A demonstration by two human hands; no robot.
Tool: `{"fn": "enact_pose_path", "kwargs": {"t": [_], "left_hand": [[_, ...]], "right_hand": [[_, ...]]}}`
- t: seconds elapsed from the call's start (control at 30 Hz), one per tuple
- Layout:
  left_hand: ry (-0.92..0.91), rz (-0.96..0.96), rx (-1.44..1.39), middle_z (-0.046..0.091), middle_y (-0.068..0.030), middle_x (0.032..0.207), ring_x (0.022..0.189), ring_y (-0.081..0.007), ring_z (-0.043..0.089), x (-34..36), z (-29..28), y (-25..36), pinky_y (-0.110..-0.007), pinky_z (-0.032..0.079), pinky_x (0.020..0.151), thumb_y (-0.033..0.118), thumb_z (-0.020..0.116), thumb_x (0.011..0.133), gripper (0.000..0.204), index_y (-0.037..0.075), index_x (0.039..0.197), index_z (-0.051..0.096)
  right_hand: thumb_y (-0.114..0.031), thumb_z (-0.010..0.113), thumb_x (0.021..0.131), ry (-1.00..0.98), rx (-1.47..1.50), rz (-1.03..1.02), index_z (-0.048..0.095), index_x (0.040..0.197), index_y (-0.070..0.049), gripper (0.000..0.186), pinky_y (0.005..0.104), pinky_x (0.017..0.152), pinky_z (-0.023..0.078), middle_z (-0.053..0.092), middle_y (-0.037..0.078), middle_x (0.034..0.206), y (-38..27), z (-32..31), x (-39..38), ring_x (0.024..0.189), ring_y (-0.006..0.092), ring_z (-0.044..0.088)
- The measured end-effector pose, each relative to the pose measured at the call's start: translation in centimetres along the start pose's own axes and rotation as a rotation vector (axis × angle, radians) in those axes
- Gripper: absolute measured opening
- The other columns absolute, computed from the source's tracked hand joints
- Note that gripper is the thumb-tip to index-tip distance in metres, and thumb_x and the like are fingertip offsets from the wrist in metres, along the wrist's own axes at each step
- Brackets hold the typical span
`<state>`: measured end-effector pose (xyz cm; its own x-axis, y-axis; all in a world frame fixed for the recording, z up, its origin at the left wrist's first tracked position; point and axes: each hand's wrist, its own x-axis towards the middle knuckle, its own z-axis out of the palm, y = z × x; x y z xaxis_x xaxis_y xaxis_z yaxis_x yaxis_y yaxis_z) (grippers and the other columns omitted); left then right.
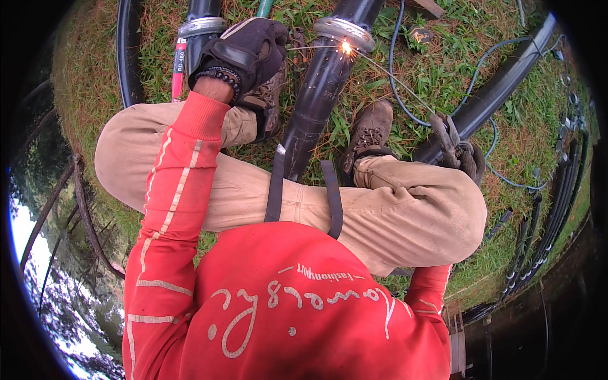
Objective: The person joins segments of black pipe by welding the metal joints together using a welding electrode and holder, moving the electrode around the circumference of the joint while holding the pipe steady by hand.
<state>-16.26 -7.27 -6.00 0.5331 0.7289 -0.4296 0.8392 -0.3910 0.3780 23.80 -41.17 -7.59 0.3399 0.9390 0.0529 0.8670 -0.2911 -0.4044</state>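
A black pipe (320,82) lies between my boots, with a silvery metal collar (323,26) around it. A bright orange spark (346,47) burns at the collar's near edge. My left hand (250,54), in a black glove, is closed on a thin rod (310,47) that reaches the spark from the left. From the right, a longer thin rod (396,81) runs to the spark out of my right hand (457,144). That hand wears a grey and black glove, sits beyond my right knee and is closed around the rod's end; some fingers are hard to make out.
Another black pipe with a metal collar (201,27) stands behind my left hand, beside a red and white package (179,68). A thick black pipe (506,81) lies at right, with a blue hose (394,60) looping over grass. Several black pipes (557,190) lie farther right.
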Motion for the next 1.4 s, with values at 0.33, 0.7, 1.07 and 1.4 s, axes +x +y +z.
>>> {"fn": "enact_pose_path", "kwargs": {"t": [0.33, 0.7, 1.07, 1.4], "left_hand": [[0.035, 0.033, 0.006, 0.079, -0.0172, 0.094, 0.087, -0.0347, 0.077, -0.7, -1.5, -0.5, -0.044, 0.060, 0.083, 0.023, 0.076, 0.095, 0.028, 0.006, 0.117, 0.079], [0.141, 0.059, -0.103, 0.080, -0.0180, 0.105, 0.096, -0.0333, 0.078, -2.3, -6.3, 1.9, -0.042, 0.060, 0.088, 0.022, 0.082, 0.091, 0.034, -0.001, 0.117, 0.077], [0.257, 0.047, -0.204, 0.079, -0.0188, 0.093, 0.083, -0.0377, 0.076, -2.3, -7.5, 2.5, -0.042, 0.059, 0.076, 0.019, 0.074, 0.093, 0.021, 0.004, 0.106, 0.080], [0.476, -0.190, -0.416, 0.080, -0.0059, 0.113, 0.102, -0.0144, 0.072, -6.1, -17.9, 3.6, -0.034, 0.057, 0.092, 0.015, 0.075, 0.100, 0.033, 0.005, 0.132, 0.077]], "right_hand": [[-0.020, 0.093, 0.081, -0.020, 0.139, -0.009, 0.075, 0.117, -0.001, 0.044, 0.0515, 0.096, 0.054, 0.067, 0.024, 0.126, 3.4, 1.4, -1.1, 0.114, 0.0432, 0.066], [-0.021, 0.075, 0.091, 0.429, 0.636, 1.128, 0.067, 0.113, -0.002, 0.030, 0.0341, 0.060, 0.050, 0.069, 0.010, 0.087, 8.6, -0.8, -1.5, 0.066, 0.0185, 0.065], [-0.026, 0.078, 0.090, 0.249, 0.239, 1.271, 0.067, 0.115, -0.001, 0.037, 0.0387, 0.063, 0.056, 0.069, 0.010, 0.081, 15.9, 3.5, -5.1, 0.069, 0.0211, 0.068], [-0.029, 0.083, 0.090, 0.112, -0.354, 0.849, 0.067, 0.122, -0.001, 0.046, 0.0398, 0.070, 0.056, 0.070, 0.010, 0.083, 12.5, 2.3, -0.7, 0.075, 0.0213, 0.069]]}}
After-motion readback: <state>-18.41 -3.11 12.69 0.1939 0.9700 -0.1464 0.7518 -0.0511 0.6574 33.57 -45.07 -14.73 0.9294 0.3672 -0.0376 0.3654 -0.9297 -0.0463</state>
